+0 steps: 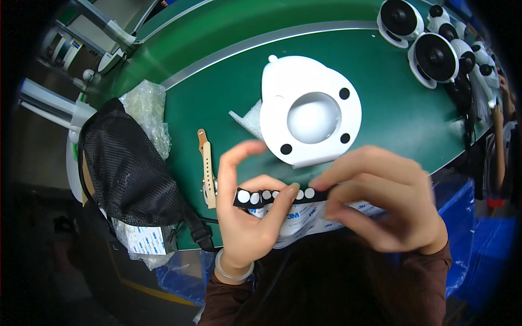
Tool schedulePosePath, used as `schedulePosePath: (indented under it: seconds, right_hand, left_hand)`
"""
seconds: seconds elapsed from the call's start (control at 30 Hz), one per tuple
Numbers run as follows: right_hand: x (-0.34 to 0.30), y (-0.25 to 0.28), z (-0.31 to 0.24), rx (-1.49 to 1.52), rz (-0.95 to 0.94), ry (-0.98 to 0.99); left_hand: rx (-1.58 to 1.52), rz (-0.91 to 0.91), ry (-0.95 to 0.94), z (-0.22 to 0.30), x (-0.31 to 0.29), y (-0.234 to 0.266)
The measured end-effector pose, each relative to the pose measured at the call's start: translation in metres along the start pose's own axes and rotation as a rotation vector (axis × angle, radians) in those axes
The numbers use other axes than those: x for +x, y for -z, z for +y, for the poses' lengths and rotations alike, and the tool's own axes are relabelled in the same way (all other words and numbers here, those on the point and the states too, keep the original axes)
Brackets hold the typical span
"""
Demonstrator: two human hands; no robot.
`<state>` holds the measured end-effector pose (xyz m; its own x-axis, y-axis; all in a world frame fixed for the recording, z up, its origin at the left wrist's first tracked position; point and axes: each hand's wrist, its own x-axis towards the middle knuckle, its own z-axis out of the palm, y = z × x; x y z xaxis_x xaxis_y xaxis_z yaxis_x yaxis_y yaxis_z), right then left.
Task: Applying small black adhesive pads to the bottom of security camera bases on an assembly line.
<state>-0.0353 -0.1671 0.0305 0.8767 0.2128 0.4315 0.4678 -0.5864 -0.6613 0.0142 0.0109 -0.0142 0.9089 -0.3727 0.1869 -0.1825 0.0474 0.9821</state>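
Strip [267, 195], black with white dots, sits at near side, long axis left–right, between the hands. Left hand [244, 225] pinches it, thumb on top, forefinger lifted clear. Right hand [389, 195] at strip's right end, fingers bent, blurred; can't tell if gripping. White base [307, 76] lies just far of both hands, three black pads [344, 93] showing; left forefinger looks nearest its near-left edge, contact unclear.
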Motion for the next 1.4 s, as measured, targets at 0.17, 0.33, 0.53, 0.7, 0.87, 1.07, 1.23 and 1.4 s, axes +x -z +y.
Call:
schedulePosePath:
  seconds: [0.17,0.33,0.53,0.7,0.87,1.07,1.23,1.4]
  right_hand:
    - [0.04,-0.001,0.011,-0.245,0.31,0.168]
    - [0.06,-0.011,0.014,-0.197,0.269,0.003]
    - [0.061,-0.014,0.016,-0.141,0.302,0.003]
    - [0.062,-0.017,0.016,-0.187,0.312,0.035]
    - [0.058,-0.015,0.013,-0.242,0.308,0.061]
    - [0.065,-0.007,0.016,-0.113,0.265,-0.048]
    - [0.082,0.018,0.022,-0.063,-0.205,-0.139]
    - [0.132,0.033,0.043,0.228,0.016,-0.52]
  left_hand:
    - [0.197,-0.087,-0.105,-0.004,0.003,-0.001]
    - [0.204,-0.09,-0.127,-0.002,0.003,0.0]
    - [0.169,-0.102,-0.163,-0.005,0.007,0.0]
    - [0.143,-0.117,-0.187,-0.007,0.006,0.002]
    - [0.112,-0.137,-0.19,-0.006,0.005,0.002]
    - [0.113,-0.137,-0.192,-0.008,0.007,0.004]
    - [0.121,-0.147,-0.221,-0.009,0.008,0.007]
    - [0.104,-0.135,-0.064,-0.009,-0.001,0.021]
